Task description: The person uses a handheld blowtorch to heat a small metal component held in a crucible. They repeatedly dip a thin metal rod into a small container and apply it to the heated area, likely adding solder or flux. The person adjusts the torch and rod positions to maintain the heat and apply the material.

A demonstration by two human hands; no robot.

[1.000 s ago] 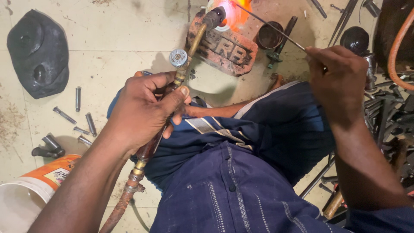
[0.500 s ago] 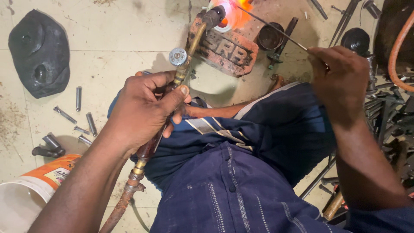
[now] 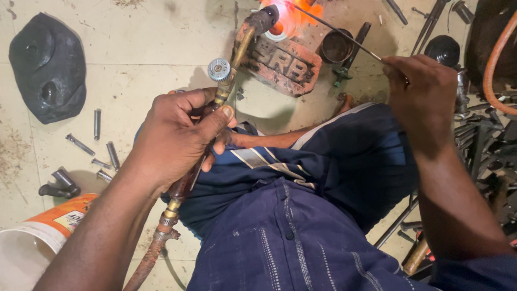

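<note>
Brass-necked gas torch (image 3: 237, 59) gripped in left hand (image 3: 177, 140), fingers wrapped round handle, thumb near silver valve knob (image 3: 218, 69). Orange flame (image 3: 293, 13) plays on small ring-shaped metal workpiece (image 3: 277, 33) atop red brick (image 3: 283, 64). Right hand (image 3: 425, 94) pinches thin metal filler rod (image 3: 336, 29), tip in flame. Advice: hold flame steady on joint, feed rod slowly, keep knees in blue cloth (image 3: 344, 161) back.

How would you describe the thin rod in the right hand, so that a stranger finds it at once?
Start at the red brick on the tiled floor, where the torch in the left hand burns orange. A thin grey rod slants from that flame to the right hand. Unlike the short bolts at left, it is long, wire-thin and held off the floor.
</note>
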